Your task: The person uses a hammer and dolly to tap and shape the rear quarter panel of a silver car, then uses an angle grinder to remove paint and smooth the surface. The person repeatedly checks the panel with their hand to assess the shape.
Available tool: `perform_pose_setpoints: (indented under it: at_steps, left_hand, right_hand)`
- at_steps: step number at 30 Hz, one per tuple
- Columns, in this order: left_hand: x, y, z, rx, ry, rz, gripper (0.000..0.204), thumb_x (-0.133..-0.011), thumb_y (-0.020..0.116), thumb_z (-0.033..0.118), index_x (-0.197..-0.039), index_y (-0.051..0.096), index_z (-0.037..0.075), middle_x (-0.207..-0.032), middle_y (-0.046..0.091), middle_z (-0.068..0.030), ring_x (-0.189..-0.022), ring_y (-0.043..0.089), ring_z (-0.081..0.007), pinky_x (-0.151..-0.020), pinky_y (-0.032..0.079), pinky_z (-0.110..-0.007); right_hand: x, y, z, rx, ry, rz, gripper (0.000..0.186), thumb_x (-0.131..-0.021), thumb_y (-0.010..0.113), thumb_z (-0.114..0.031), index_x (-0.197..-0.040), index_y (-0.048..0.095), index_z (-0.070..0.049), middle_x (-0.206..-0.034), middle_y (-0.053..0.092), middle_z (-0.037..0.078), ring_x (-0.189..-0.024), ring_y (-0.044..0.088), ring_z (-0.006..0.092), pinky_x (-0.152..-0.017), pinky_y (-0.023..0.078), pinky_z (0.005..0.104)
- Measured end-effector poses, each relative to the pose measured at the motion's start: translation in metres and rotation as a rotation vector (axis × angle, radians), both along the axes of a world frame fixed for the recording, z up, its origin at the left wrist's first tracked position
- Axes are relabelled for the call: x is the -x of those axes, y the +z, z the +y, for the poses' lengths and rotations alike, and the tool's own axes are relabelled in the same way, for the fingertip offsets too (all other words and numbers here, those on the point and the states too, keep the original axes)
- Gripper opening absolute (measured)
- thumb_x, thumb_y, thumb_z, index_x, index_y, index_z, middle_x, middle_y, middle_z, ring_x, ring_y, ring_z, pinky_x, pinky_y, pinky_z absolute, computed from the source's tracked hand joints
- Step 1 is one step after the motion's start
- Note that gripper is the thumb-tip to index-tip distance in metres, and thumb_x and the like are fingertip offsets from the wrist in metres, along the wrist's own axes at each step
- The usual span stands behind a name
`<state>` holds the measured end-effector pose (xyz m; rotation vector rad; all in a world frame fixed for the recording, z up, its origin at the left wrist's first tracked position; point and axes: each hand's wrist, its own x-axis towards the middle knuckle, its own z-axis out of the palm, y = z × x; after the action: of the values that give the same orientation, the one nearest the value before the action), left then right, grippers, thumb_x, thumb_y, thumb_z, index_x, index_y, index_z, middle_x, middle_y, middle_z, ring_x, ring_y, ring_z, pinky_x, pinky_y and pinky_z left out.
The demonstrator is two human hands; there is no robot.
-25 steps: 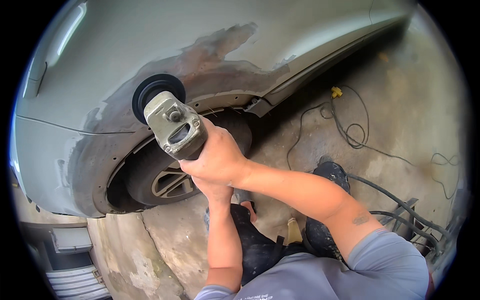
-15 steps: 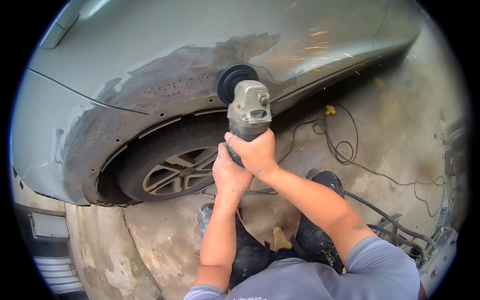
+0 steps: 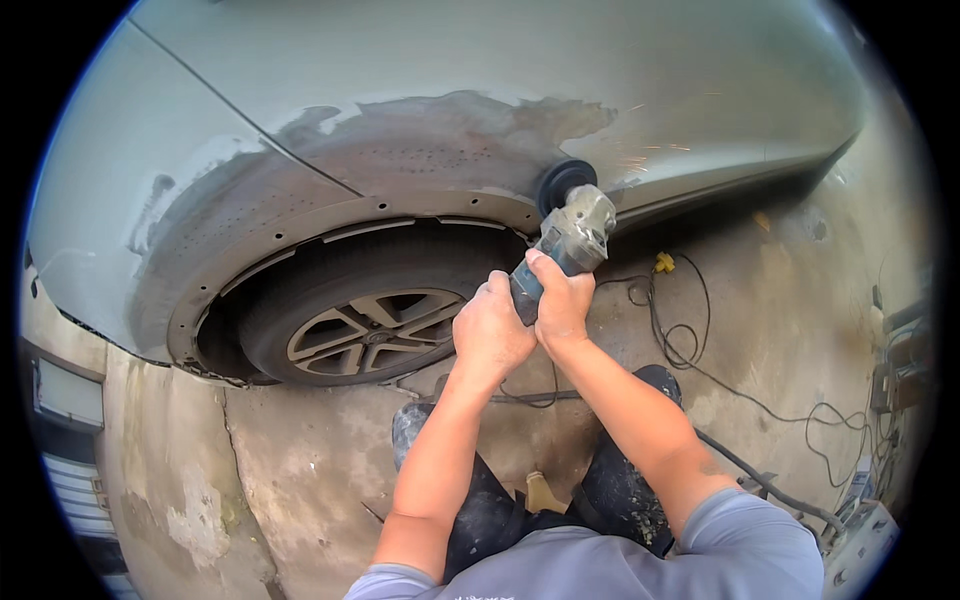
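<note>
Under the wheel arch at left sits the alloy wheel [image 3: 370, 325], clear of the work. The left hand [image 3: 490, 330] and right hand [image 3: 562, 300] both clench the angle grinder [image 3: 572, 235] (two grips likely steady it), its disc pressed to the sanded car panel [image 3: 440, 140] above the arch edge; cables [image 3: 680, 340] trail right across open floor.
</note>
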<state>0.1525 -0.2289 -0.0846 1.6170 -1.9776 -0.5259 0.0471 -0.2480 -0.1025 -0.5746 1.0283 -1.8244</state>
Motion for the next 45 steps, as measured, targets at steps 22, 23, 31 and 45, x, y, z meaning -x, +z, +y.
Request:
perform_pose_setpoints:
  at_steps: [22,23,31,45]
  left_hand:
    - [-0.108,-0.047,-0.012,0.497,0.204,0.441,0.045,-0.083,0.084,0.023,-0.117,0.061,0.005,-0.099,0.074,-0.0203,-0.095,0.071,-0.0466,-0.080,0.057,-0.049]
    - [-0.104,-0.047,-0.010,0.455,0.192,0.367,0.046,-0.083,0.083,0.023,-0.119,0.061,0.004,-0.099,0.074,-0.0201,-0.095,0.071,-0.0466,-0.080,0.056,-0.049]
    - [-0.111,-0.055,-0.002,0.472,0.243,0.391,0.047,-0.084,0.085,0.021,-0.122,0.064,0.002,-0.106,0.076,-0.0162,-0.098,0.076,-0.0356,-0.081,0.058,-0.043]
    - [-0.069,-0.032,0.003,0.322,0.170,0.328,0.045,-0.082,0.083,0.021,-0.115,0.058,0.004,-0.097,0.071,-0.0226,-0.097,0.069,-0.0479,-0.081,0.055,-0.050]
  right_hand:
    - [-0.126,0.025,-0.011,0.410,0.142,0.578,0.042,-0.076,0.082,-0.016,-0.114,0.070,0.000,-0.101,0.078,0.012,-0.091,0.077,0.0217,-0.084,0.059,0.0369]
    - [-0.116,0.014,-0.009,0.359,0.157,0.535,0.046,-0.076,0.082,-0.016,-0.117,0.069,0.000,-0.103,0.078,0.012,-0.092,0.076,0.0218,-0.085,0.059,0.0366]
    - [-0.131,0.036,-0.005,0.480,0.222,0.585,0.059,-0.074,0.082,-0.015,-0.128,0.063,0.000,-0.104,0.075,0.021,-0.097,0.076,0.0341,-0.088,0.058,0.0374]
    - [-0.084,0.002,-0.004,0.277,0.136,0.394,0.038,-0.077,0.080,-0.014,-0.111,0.072,0.001,-0.101,0.078,0.012,-0.092,0.075,0.0181,-0.086,0.059,0.0347]
